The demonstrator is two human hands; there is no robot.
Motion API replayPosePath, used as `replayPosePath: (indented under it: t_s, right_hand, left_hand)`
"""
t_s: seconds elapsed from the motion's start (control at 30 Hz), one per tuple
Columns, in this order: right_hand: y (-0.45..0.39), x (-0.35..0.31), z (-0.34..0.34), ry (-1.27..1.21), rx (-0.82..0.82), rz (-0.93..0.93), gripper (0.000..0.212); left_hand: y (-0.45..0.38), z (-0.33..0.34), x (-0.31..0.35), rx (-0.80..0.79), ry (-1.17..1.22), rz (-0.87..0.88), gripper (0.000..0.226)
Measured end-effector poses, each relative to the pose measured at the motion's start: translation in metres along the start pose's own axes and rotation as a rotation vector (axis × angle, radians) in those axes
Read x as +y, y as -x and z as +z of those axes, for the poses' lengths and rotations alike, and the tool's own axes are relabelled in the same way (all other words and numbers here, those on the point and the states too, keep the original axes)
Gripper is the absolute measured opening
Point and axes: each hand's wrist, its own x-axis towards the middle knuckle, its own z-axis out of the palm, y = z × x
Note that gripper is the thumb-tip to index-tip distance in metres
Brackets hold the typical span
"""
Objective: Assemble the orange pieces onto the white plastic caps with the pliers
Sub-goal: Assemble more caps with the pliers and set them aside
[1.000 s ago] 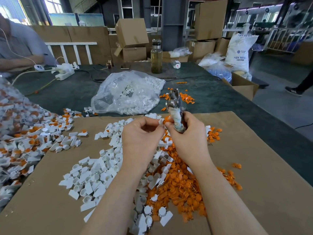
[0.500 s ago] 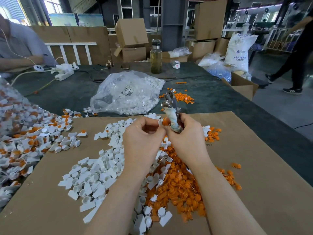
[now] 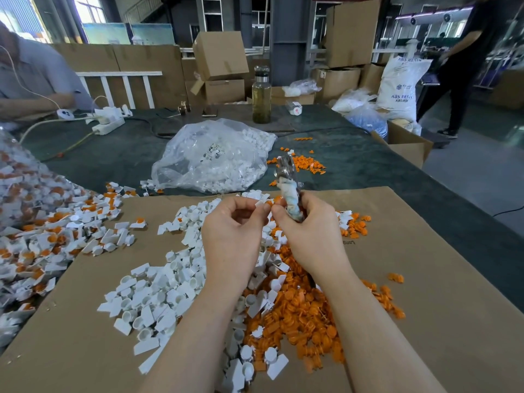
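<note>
- The left hand [image 3: 232, 236] is lifted above the piles, and its thumb and forefinger pinch a small white cap [image 3: 259, 203].
- The right hand [image 3: 309, 234] is curled around the wrapped handles of the pliers [image 3: 287, 188]; the metal head points up and away from the person, above the far edge of the cardboard [image 3: 425, 279].
- A small orange piece [image 3: 278, 198] shows between the two hands, just beside the cap; I cannot tell which fingers hold it.
- The fingertips of both hands almost touch, over the middle of the far side of the cardboard.
- Loose white caps [image 3: 158, 299] lie in a heap under the left forearm and spread to the left.
- Loose orange pieces [image 3: 300, 316] lie in a heap under the right forearm and between the arms.
- The right part of the cardboard is bare up to its right edge, with only few orange pieces there.
- Past the far edge, on the dark table [image 3: 368, 165], a clear bag [image 3: 212, 157] of white parts lies near the pliers' head.
- At the left edge, a pile of finished caps [image 3: 37, 228] covers the corner of the cardboard.
</note>
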Motion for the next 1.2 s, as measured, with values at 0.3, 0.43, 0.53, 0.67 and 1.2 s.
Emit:
replayPosePath:
  t_s: [0.3, 0.43, 0.53, 0.67, 1.2]
  right_hand:
    - [0.0, -0.002, 0.002, 0.0, -0.005, 0.047, 0.019]
    - [0.0, -0.003, 0.0, 0.005, -0.047, 0.056, 0.022]
    - [-0.001, -0.003, -0.009, -0.04, -0.167, 0.067, 0.017]
    - [-0.001, -0.001, -0.021, -0.007, -0.354, 0.072, 0.007]
    - [-0.001, 0.001, -0.02, 0.095, -0.451, -0.009, 0.009]
  left_hand:
    - [0.001, 0.001, -0.002, 0.021, -0.024, 0.063, 0.011]
    - [0.002, 0.001, -0.001, 0.017, -0.015, 0.062, 0.013]
    - [-0.001, -0.001, 0.0, 0.007, 0.083, 0.001, 0.008]
    - [-0.007, -0.007, -0.001, -0.025, 0.296, -0.089, 0.003]
    - [-0.011, -0.01, 0.001, -0.052, 0.328, -0.082, 0.009]
